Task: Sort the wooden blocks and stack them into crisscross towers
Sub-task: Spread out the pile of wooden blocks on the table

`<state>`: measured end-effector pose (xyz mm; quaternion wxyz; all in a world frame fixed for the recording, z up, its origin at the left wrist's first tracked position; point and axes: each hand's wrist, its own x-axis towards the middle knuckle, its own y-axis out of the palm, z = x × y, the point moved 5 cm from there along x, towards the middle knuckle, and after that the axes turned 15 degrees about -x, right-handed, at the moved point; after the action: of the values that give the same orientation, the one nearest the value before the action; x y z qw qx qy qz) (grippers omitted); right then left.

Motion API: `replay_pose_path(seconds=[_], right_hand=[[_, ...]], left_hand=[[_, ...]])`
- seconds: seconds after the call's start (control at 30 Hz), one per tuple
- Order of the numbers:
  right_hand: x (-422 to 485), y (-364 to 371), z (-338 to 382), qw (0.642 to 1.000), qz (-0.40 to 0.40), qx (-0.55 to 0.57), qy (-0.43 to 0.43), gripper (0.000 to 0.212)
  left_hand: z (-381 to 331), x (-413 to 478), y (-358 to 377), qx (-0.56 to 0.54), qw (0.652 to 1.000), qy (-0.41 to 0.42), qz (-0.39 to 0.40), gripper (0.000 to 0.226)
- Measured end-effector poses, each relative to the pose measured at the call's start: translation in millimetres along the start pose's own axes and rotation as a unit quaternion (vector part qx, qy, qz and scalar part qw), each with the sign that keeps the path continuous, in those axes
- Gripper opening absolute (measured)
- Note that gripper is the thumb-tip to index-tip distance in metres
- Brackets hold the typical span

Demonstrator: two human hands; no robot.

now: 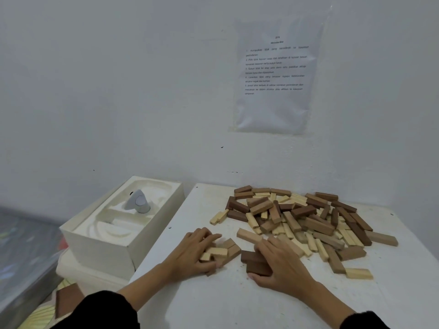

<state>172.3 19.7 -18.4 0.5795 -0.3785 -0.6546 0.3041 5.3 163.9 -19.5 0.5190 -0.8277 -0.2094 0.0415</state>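
Sorting has barely begun, I judge; no tower stands yet. On the table, the left hand curls its fingers round a pale block cluster at eleven o'clock, the right hand grips two dark blocks, and the mixed pile waits at one o'clock.

Two hands: left hand, right hand. Blocks dozens (uncountable heap). One box.

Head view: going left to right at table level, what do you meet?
White box → left hand holding a small block cluster → right hand holding dark blocks → lone pale block.
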Motion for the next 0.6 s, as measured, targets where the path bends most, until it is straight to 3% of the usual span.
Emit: replay_pose_path(seconds=[0.2, 0.37, 0.5, 0.6], right_hand=[[0, -1, -2, 0.999, -0.030, -0.010, 0.017, 0.037], [-15, 3, -22, 0.993, -0.032, -0.026, 0.115, 0.038], [-27, 1, -30, 0.991, 0.001, -0.063, 0.120, 0.045], [-27, -2, -27, 0.990, 0.012, -0.075, 0.120, 0.044]], left_hand=[[-1, -5, 2, 0.015, 0.998, -0.004, -0.066, 0.079], [-1, -11, 3, -0.037, 0.999, 0.015, 0.018, 0.083], [-3, -7, 1, -0.022, 0.998, 0.039, -0.048, 0.050], [-9, -4, 1, 0.016, 0.996, 0.054, -0.066, 0.043]])
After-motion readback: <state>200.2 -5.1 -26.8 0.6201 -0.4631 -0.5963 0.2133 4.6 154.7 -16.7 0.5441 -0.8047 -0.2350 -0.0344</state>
